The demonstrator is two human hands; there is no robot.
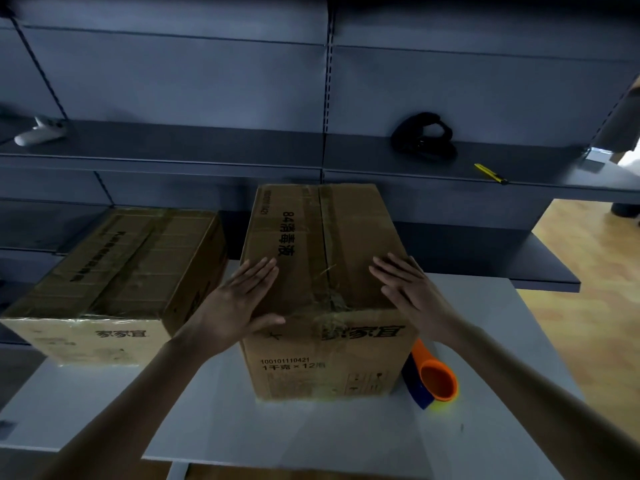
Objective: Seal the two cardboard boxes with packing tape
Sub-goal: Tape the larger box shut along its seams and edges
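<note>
A tall cardboard box stands on the white table in front of me, with clear tape running along its top seam and down the front. My left hand lies flat on the top's near left corner, thumb over the front edge. My right hand lies flat on the near right part of the top. A second, lower cardboard box sits to the left, its top taped over. An orange and blue tape dispenser lies on the table by the tall box's right side.
Dark metal shelving runs behind the table. On the shelf lie a yellow utility knife, a black strap-like object and a white device. Wooden floor shows at the right.
</note>
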